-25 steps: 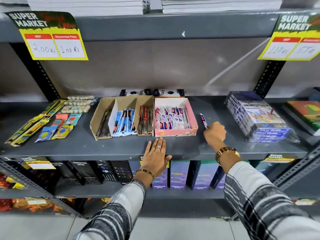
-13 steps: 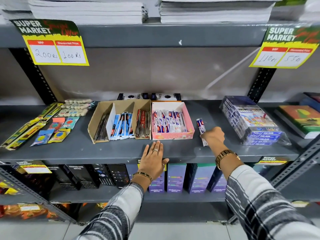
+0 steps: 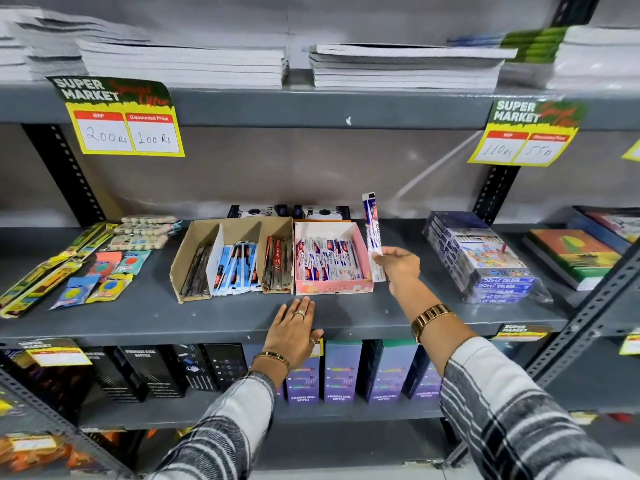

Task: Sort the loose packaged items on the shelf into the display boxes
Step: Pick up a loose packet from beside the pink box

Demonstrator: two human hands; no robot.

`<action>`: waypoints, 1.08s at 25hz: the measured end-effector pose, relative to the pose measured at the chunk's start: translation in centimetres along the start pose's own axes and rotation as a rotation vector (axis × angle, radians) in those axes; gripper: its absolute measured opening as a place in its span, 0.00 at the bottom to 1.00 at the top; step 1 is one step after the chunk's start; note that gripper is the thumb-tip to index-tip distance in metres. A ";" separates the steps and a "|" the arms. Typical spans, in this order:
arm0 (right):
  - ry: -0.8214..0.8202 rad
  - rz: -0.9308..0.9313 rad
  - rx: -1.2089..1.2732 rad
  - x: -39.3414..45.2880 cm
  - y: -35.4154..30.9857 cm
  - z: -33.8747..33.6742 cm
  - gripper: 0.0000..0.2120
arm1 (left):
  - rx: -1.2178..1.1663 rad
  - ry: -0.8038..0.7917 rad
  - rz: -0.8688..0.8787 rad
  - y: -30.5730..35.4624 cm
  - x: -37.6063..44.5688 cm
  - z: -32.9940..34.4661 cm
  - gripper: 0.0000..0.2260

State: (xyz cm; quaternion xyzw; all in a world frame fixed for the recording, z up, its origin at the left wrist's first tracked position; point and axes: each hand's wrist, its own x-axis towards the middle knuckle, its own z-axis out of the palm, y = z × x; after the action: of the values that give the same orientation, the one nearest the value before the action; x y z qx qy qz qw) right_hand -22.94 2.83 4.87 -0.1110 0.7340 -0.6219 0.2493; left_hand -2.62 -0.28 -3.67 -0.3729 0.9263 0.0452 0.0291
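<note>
My right hand (image 3: 398,263) grips a long white, blue and red pen packet (image 3: 371,223) and holds it upright just right of the pink display box (image 3: 332,287). That box holds several matching packets. Beside it on the left stands a brown cardboard box (image 3: 194,247) with three compartments of dark, blue and red packets. Flat on the shelf's front edge, below the pink box, rests my left hand (image 3: 294,329) with fingers apart and nothing in it. More loose packets (image 3: 104,275) lie on the shelf at the far left.
A wrapped stack of colour boxes (image 3: 481,258) sits right of my right hand, with books (image 3: 575,258) beyond. Two black boxes (image 3: 287,212) stand behind the display boxes. Price signs (image 3: 124,129) hang from the upper shelf; bottle boxes (image 3: 343,372) fill the shelf below.
My right hand has lifted the pen packet off the shelf and tilted it upright beside the pink box. The left hand stayed on the shelf edge. The camera has tilted up.
</note>
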 end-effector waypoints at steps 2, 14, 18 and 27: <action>-0.072 0.019 0.089 -0.5 -0.2 0.2 0.09 | -0.004 -0.010 0.008 0.0 0.0 -0.3 0.26; -0.154 0.084 0.047 -0.6 -0.2 1.6 0.05 | -0.017 -0.029 0.033 -0.6 -0.2 -1.0 0.27; -0.131 0.053 -0.057 0.3 -0.6 3.3 0.15 | -0.029 -0.034 0.040 -0.8 0.0 -1.0 0.27; -0.108 -0.018 -0.428 2.8 0.5 6.3 0.07 | -0.007 -0.042 0.091 -1.5 0.6 -0.1 0.27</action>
State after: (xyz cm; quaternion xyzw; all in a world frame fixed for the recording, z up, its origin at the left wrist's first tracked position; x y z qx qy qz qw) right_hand -22.10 -3.83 3.12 -0.2009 0.8338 -0.4474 0.2534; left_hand -2.00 -1.77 -3.70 -0.3292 0.9414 0.0575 0.0453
